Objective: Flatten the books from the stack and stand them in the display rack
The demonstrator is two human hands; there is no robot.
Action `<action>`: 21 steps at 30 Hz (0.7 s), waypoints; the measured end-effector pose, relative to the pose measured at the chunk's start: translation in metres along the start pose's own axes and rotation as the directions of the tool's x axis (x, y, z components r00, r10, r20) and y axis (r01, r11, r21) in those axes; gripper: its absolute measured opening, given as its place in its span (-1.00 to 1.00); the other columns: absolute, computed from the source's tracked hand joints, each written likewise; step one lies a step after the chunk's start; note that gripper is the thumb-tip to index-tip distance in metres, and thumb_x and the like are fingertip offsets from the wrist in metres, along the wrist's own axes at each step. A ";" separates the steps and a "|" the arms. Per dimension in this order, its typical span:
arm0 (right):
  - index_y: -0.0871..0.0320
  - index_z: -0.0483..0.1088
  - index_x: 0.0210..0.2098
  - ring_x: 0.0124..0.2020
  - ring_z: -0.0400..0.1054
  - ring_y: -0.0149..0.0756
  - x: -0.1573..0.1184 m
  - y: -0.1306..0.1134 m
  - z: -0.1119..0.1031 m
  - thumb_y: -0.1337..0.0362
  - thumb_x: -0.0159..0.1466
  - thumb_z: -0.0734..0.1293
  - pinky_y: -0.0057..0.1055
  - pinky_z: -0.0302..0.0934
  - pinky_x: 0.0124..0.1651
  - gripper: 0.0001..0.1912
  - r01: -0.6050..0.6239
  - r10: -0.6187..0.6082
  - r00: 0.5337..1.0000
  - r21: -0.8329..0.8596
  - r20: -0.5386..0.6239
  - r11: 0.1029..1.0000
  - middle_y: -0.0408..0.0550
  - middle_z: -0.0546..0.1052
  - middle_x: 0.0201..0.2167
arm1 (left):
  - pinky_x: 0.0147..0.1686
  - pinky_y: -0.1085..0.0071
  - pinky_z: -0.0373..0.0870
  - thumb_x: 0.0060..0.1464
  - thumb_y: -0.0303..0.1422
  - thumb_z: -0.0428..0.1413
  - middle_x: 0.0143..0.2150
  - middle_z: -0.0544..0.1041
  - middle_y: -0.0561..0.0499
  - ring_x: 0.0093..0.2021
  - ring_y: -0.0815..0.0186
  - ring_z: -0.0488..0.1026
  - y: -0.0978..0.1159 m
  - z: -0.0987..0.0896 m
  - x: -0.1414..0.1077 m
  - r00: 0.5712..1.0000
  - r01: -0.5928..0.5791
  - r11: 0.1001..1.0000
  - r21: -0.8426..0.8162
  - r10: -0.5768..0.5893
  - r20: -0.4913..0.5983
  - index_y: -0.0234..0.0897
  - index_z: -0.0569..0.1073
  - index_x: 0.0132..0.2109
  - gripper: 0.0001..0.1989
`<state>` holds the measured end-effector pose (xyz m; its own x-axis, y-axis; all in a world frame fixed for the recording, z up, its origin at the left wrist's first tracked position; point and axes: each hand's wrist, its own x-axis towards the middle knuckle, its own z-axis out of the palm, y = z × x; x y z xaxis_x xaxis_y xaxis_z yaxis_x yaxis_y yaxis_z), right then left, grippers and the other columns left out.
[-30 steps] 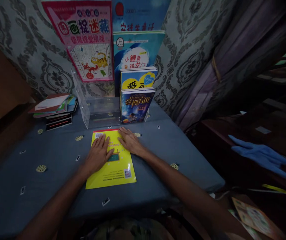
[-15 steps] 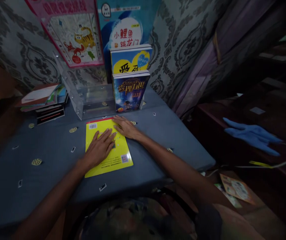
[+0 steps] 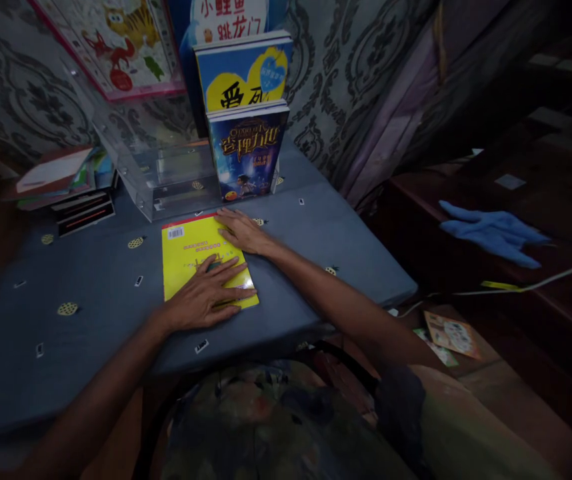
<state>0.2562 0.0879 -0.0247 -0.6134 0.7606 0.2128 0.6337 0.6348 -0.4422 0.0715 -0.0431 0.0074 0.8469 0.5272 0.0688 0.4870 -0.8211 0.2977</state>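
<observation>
A thin yellow book [image 3: 183,267] with a red edge along its far side lies flat on the blue-grey tablecloth [image 3: 291,280], a barcode at its far left corner. My left hand [image 3: 209,293] rests on its near part, fingers spread, hiding some of the print. On the far right corner lies my right hand [image 3: 241,231], fingers stretched out and flat. Neither hand grips anything. Just beyond the book stands a clear acrylic rack [image 3: 161,187], holding a dark blue book [image 3: 249,157] and a blue-and-yellow book [image 3: 243,73].
Behind these stand a pink-edged picture book [image 3: 136,53] and a blue book [image 3: 186,40]. Stacked books and booklets [image 3: 73,177] lie at the table's left back. To the right, a blue glove [image 3: 496,230] rests on a dark red surface; a cable [image 3: 556,280] runs below it.
My left hand has slid toward the near edge of the yellow book, its fingers spreading wider. My right hand stays at the far right corner. The camera view has shifted slightly.
</observation>
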 end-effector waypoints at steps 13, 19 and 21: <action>0.32 0.25 0.32 0.45 0.05 -0.06 -0.034 -0.015 -0.003 0.27 0.43 0.18 0.07 -0.09 0.46 -0.49 0.039 -0.038 0.999 -0.027 0.015 0.999 0.25 0.24 0.39 | 0.40 -0.14 -0.13 0.35 -0.05 0.03 0.44 0.24 -0.10 0.44 0.08 0.15 0.000 0.005 0.000 0.999 0.004 1.000 -0.001 -0.005 -0.037 0.05 0.43 0.26 -0.58; 0.26 0.24 0.34 0.45 0.03 -0.07 -0.069 -0.026 -0.008 0.25 0.43 0.18 0.10 -0.05 0.44 -0.48 0.066 -0.066 0.997 -0.008 0.031 0.998 0.24 0.23 0.39 | 0.36 0.00 0.10 0.37 -0.13 0.02 0.20 0.53 -0.08 0.24 0.16 0.42 0.001 0.001 0.000 0.984 0.006 0.996 -0.093 -0.022 -0.179 -0.07 0.59 0.08 -0.68; 0.27 0.24 0.34 0.45 0.04 -0.07 -0.083 -0.032 -0.009 0.26 0.43 0.20 0.09 -0.02 0.44 -0.48 0.078 -0.078 0.997 -0.010 0.028 0.997 0.25 0.24 0.38 | 0.26 0.09 0.29 0.40 -0.20 -0.03 0.05 0.61 -0.10 0.11 0.20 0.51 0.002 -0.001 0.001 0.962 0.035 0.988 -0.151 -0.074 -0.262 -0.15 0.62 -0.02 -0.67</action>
<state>0.2909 0.0053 -0.0207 -0.6737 0.7048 0.2222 0.5887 0.6936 -0.4152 0.0729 -0.0440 0.0086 0.7228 0.6253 0.2941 0.4783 -0.7599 0.4401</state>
